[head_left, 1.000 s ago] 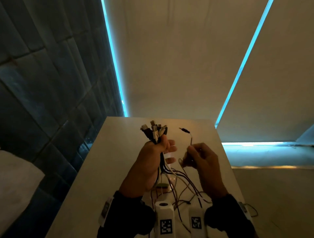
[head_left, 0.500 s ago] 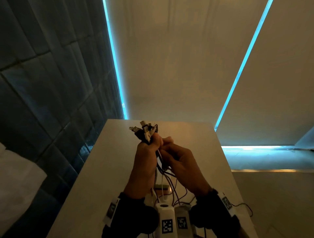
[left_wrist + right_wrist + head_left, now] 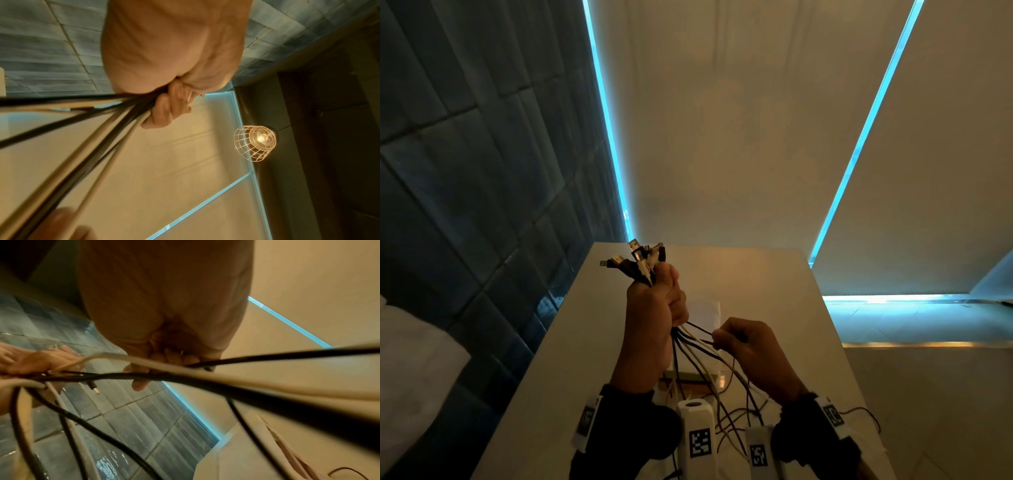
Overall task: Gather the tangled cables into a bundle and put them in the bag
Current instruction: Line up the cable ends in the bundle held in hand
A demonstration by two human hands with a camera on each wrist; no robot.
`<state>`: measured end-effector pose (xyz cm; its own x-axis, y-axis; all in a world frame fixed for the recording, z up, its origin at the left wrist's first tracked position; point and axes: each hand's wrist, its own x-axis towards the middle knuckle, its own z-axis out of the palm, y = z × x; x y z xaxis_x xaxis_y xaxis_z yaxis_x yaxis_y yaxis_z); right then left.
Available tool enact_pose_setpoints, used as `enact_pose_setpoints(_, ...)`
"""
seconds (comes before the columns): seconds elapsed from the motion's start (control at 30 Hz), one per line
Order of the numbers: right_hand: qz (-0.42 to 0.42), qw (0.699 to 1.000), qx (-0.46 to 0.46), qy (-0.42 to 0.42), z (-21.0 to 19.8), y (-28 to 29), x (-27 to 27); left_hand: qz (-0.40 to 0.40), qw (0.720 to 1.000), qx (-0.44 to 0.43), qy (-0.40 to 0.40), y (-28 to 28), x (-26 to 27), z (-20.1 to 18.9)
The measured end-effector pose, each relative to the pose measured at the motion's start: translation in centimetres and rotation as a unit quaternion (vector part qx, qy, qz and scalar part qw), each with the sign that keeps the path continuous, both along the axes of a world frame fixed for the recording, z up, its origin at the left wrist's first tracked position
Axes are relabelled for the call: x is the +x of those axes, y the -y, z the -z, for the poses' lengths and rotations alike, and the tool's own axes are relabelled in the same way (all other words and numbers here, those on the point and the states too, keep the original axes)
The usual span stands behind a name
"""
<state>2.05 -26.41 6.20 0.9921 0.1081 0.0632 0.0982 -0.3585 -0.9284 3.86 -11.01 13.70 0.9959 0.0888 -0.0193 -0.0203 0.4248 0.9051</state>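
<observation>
Left hand (image 3: 654,318) raised above the worktop (image 3: 774,308), grip clenched round the cables (image 3: 688,346), plug ends upward. Right hand (image 3: 750,353) lower, pinching two dark strands. Wrist tags (image 3: 701,442) carry square codes, unreadable.

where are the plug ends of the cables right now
In the head view the plug ends fan out above the left hand, over the table's far left corner.
</observation>
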Motion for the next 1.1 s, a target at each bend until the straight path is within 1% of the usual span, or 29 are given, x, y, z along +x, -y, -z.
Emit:
enact_pose_setpoints(0.1,0.008,1.0,-0.02,0.003,1.1,0.3,0.1,0.002,1.0,-0.001,-0.002,-0.3,0.0,0.0)
enact_pose_setpoints(0.23,0.005,1.0,-0.02,-0.001,2.2,0.5,0.3,0.006,1.0,-0.01,-0.007,-0.4,-0.1,-0.1)
enact_pose_setpoints(0.37,0.021,0.996,-0.087,-0.02,4.9,1.5,0.8,0.009,1.0,-0.009,-0.004,-0.8,-0.2,-0.4)
enact_pose_setpoints(0.43,0.047,0.991,-0.121,-0.04,5.9,1.9,1.0,0.007,1.0,-0.01,-0.006,-0.8,-0.2,-0.3)
enact_pose_setpoints(0.47,0.064,0.989,-0.127,-0.045,5.7,1.9,1.1,0.007,1.0,-0.012,-0.01,-0.8,-0.2,-0.3)
enact_pose_setpoints(0.53,0.104,0.99,-0.094,-0.031,4.5,1.8,1.3,0.012,1.0,-0.012,-0.024,-0.8,-0.1,-0.2)
enact_pose_setpoints(0.6,0.124,0.992,-0.013,0.005,2.0,1.4,1.4,0.008,0.999,0.008,-0.034,-0.6,0.0,-0.1)
enact_pose_setpoints(0.67,0.104,0.991,0.067,0.053,-1.1,0.8,1.1,-0.009,0.998,0.049,-0.032,-0.5,-0.1,-0.1)
enact_pose_setpoints(0.73,0.068,0.987,0.114,0.095,-3.9,0.1,0.4,-0.018,0.997,0.071,-0.031,-0.2,-0.2,-0.2)
enact_pose_setpoints(0.83,0.001,0.983,0.143,0.118,-6.4,-0.6,-0.5,-0.016,0.998,0.045,-0.033,0.1,-0.3,-0.6)
enact_pose_setpoints(0.9,-0.046,0.983,0.14,0.107,-6.5,-1.0,-0.8,-0.008,1.0,0.005,-0.026,0.1,-0.4,-0.9)
enact_pose_setpoints(0.97,-0.072,0.985,0.125,0.091,-5.8,-1.2,-0.9,0.007,0.999,-0.046,-0.011,0.1,-0.6,-1.2)
enact_pose_setpoints(1.03,-0.079,0.987,0.117,0.072,-5.1,-1.5,-1.0,0.012,0.997,-0.078,-0.001,0.1,-0.8,-1.4)
enact_pose_setpoints(1.1,-0.077,0.989,0.118,0.053,-4.4,-1.6,-1.0,0.007,0.996,-0.093,0.006,0.2,-0.9,-1.3)
